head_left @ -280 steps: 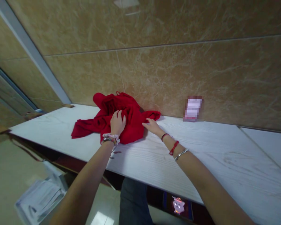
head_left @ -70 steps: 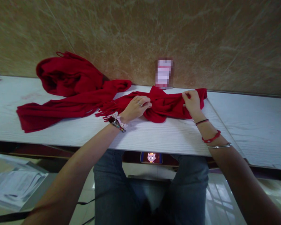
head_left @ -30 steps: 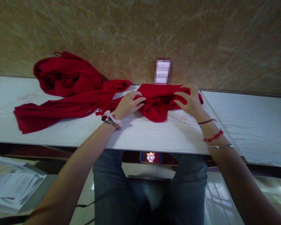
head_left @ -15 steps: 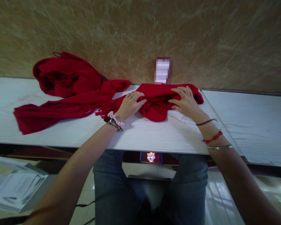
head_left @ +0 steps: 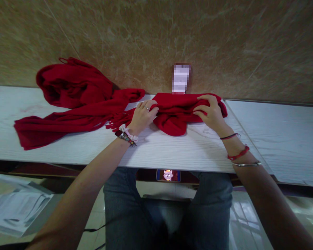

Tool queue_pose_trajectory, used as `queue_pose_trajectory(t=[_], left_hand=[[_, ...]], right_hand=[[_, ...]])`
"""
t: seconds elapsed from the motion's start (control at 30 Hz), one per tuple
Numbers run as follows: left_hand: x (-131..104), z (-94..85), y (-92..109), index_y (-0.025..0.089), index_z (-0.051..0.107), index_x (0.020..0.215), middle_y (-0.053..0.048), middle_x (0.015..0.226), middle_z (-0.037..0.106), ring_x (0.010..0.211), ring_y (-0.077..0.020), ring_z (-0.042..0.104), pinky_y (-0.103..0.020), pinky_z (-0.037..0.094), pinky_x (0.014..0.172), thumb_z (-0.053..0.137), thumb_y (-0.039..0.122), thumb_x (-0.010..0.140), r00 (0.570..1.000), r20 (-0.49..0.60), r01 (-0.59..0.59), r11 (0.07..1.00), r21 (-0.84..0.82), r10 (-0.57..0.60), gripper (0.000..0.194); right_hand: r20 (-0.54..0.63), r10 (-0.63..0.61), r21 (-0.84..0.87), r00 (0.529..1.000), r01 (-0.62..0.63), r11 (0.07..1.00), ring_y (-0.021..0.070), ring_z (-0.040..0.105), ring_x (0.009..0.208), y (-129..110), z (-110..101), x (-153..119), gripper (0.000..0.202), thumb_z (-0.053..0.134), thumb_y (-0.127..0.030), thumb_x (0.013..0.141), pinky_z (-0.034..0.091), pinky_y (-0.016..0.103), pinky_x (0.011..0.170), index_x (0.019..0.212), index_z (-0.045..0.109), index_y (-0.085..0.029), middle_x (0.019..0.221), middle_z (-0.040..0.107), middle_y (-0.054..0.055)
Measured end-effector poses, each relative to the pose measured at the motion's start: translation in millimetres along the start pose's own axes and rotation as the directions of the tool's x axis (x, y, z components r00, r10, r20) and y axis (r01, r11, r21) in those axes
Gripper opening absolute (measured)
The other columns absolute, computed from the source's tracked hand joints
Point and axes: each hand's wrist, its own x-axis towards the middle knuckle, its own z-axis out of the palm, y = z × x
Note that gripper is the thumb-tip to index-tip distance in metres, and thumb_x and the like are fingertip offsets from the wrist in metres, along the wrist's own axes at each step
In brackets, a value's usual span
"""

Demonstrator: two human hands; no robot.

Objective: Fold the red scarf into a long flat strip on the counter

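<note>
A folded red scarf (head_left: 173, 125) lies bunched on the white tabletop (head_left: 156, 152), a rounded flap hanging toward me. My left hand (head_left: 143, 116), with a ring on one finger, pinches the left end of the bundle. On the right end, my right hand (head_left: 210, 113) curls its thumb and fingers around a fold of the cloth. Fringe (head_left: 117, 119) shows left of my left wrist. Beyond it rests a heap of red cloth (head_left: 75, 85) with a long strip stretched toward the left; whether it joins the scarf is unclear.
A marbled wall (head_left: 156, 41) rises behind the narrow table. A phone-like object (head_left: 181, 79) with a blurred screen leans there. Another lit phone (head_left: 168, 175) sits below the table edge, between my knees. At lower left is an open box of papers (head_left: 21, 208).
My right hand has shifted slightly right and its fingers have curled in on the cloth. The left hand has drawn slightly left, its fingers closer together. The red heap at left is unmoved.
</note>
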Motion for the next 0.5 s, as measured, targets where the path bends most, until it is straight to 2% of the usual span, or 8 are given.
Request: queue_pose_trajectory(t=[0.1, 0.2, 0.33, 0.43, 0.5], left_hand=[[0.1, -1.2, -4.2, 0.017, 0.061, 0.093, -0.010, 0.111, 0.058, 0.105, -0.0247, 0.053, -0.040, 0.044, 0.086, 0.047, 0.020, 0.089, 0.996, -0.050, 0.073, 0.997, -0.011, -0.074, 0.015], [-0.9, -2.5, -14.4, 0.018, 0.059, 0.091, -0.011, 0.109, 0.058, 0.102, -0.0247, 0.053, -0.041, 0.044, 0.084, 0.048, 0.021, 0.089, 0.970, -0.141, 0.193, 0.981, -0.038, -0.196, 0.012], [-2.9, -6.0, -27.3, 0.021, 0.055, 0.088, -0.009, 0.104, 0.056, 0.101, -0.0224, 0.051, -0.040, 0.044, 0.087, 0.048, 0.021, 0.090, 0.897, -0.246, 0.348, 0.930, -0.121, -0.367, 0.007], [-3.4, -8.5, -32.1, 0.022, 0.052, 0.086, -0.009, 0.101, 0.054, 0.100, -0.0215, 0.050, -0.039, 0.043, 0.089, 0.049, 0.016, 0.088, 0.853, -0.245, 0.434, 0.887, -0.156, -0.460, 0.008], [-3.7, -9.0, -35.3, 0.022, 0.051, 0.085, -0.008, 0.100, 0.053, 0.098, -0.0208, 0.050, -0.039, 0.044, 0.088, 0.049, 0.012, 0.086, 0.815, -0.234, 0.501, 0.848, -0.175, -0.530, 0.010]], right_hand=[[-0.111, 0.071, 0.037, 0.991, -0.067, 0.997, 0.0260, 0.050, 0.107, 5.7, -3.7, 0.6, 0.008, 0.059, -0.025, 0.080, 0.040, 0.050, 0.096, 0.078, 0.067, -0.024, 0.110, 0.055, 0.006], [-0.218, 0.155, 0.068, 0.964, -0.143, 0.987, 0.0236, 0.053, 0.102, 12.7, -8.5, 1.4, 0.007, 0.059, -0.026, 0.080, 0.043, 0.048, 0.093, 0.079, 0.066, -0.024, 0.105, 0.055, 0.006], [-0.317, 0.238, 0.101, 0.918, -0.217, 0.971, 0.0221, 0.055, 0.099, 20.5, -12.0, 2.2, 0.011, 0.058, -0.031, 0.081, 0.045, 0.045, 0.089, 0.079, 0.064, -0.022, 0.099, 0.056, 0.006], [-0.363, 0.314, 0.132, 0.877, -0.285, 0.949, 0.0207, 0.056, 0.094, 26.7, -10.6, 1.8, 0.018, 0.055, -0.038, 0.082, 0.049, 0.041, 0.081, 0.077, 0.062, -0.021, 0.096, 0.057, 0.006], [-0.413, 0.374, 0.153, 0.830, -0.341, 0.927, 0.0198, 0.056, 0.089, 34.2, -8.9, 0.5, 0.023, 0.052, -0.042, 0.083, 0.050, 0.038, 0.075, 0.076, 0.061, -0.021, 0.091, 0.058, 0.006]])
